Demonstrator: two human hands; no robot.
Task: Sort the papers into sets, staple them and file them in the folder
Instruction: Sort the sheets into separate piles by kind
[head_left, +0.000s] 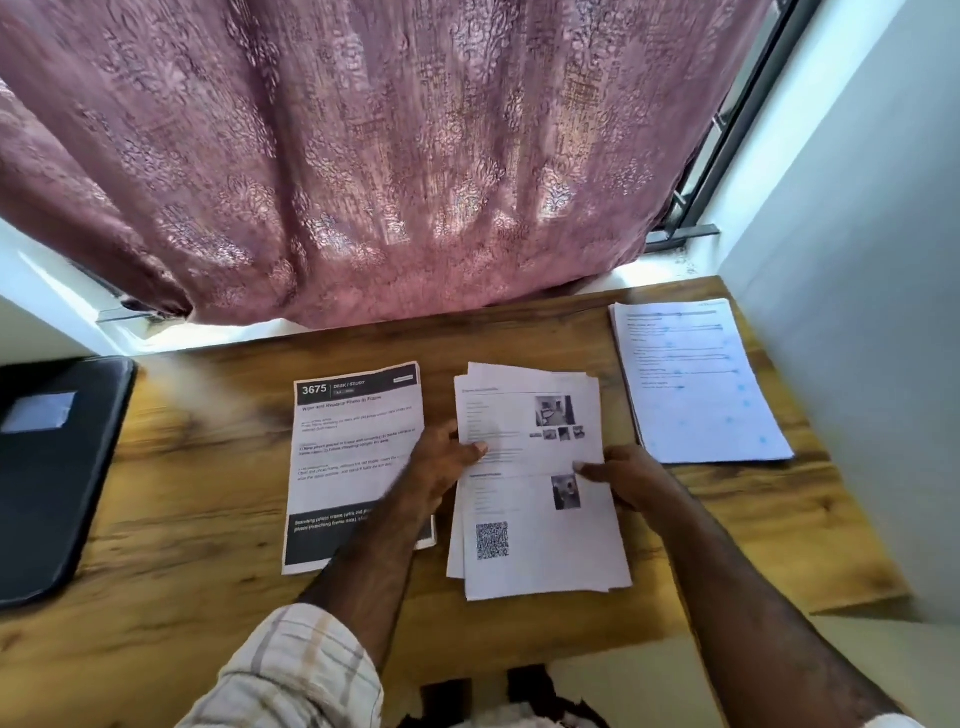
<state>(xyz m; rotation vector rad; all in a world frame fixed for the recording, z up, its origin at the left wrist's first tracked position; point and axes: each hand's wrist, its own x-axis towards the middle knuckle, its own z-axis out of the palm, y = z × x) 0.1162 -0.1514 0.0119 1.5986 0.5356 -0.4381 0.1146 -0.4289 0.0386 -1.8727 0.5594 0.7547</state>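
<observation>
A: Why three lots of paper on the desk (519, 322)?

B: It looks like sorting in progress. The left pile (353, 457), with the dark header, lies flat near the middle. The right pile (696, 384), plain text pages, sits squared off by the wall. The middle stack (535, 545) is fanned and uneven, so I judge it's the unsorted one that sheets are being dealt from.

A: And the hands?

B: Both are on the middle stack. The left hand (447, 457) comes in from the left edge, its thumb lying on the top sheet and the fingers seemingly under that edge, so it pinches the paper. Its forearm crosses over the lower corner of the left pile. The right hand (618, 475) grips the right edge about halfway down, thumb on top, fingers curled beneath.

A: So the stack lies between them?

B: Yes, held from both sides, resting on the desk. That probably steadies it for peeling off the top page.

A: The folder?

B: The black folder (52, 467) lies closed at the desk's far left, well apart from both hands. I can't see a stapler.
</observation>
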